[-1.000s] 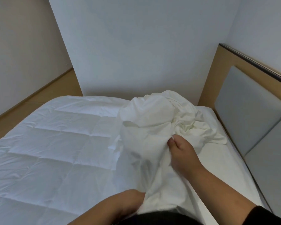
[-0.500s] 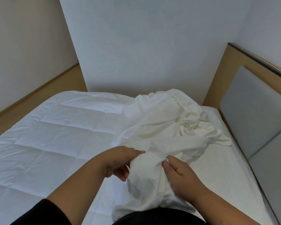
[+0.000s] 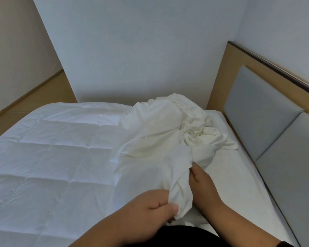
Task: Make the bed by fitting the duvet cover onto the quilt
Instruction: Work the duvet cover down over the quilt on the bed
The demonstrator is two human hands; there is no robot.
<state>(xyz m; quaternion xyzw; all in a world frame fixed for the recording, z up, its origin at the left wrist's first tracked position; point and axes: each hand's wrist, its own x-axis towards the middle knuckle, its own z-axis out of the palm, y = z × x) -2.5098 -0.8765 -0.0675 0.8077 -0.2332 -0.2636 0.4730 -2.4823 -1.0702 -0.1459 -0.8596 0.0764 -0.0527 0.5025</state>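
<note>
**Inspector:** Position of the cover?

**Onlooker:** The crumpled off-white cotton duvet cover (image 3: 168, 139) lies heaped on the bed, piled toward one o'clock near the corner by the tan wooden headboard with grey padded panels (image 3: 268, 122). A twisted rope of it trails back toward six o'clock, into the person's hands. The white quilted stitched-square quilt (image 3: 52, 157) is spread flat from nine to eleven o'clock, and the cover's left edge rests on top of it.

**Inspector:** Long axis?

**Onlooker:** The gathered strand runs roughly from six o'clock up to one o'clock. The bulk lies beyond both hands, farther from the person.

**Inspector:** Which hand is nearer the bulk?

**Onlooker:** The right hand (image 3: 202, 189). It sits higher on the strand, at about five o'clock. The left hand (image 3: 150, 209) holds the lower end at six o'clock, closest to the body.

**Inspector:** State of each grip?

**Onlooker:** Both clenched on cloth. The left hand's thumb and curled fingers pinch the tail of the strand. The right hand wraps the strand from the right side, its fingers buried in the folds.

**Inspector:** Assessment?

**Onlooker:** My judgement only: they appear to be feeding fabric hand over hand, hunting for an edge or opening. None is exposed. Nothing of the quilt is inside the cover. The risk I see is the heap dragging and tangling tighter.
</note>
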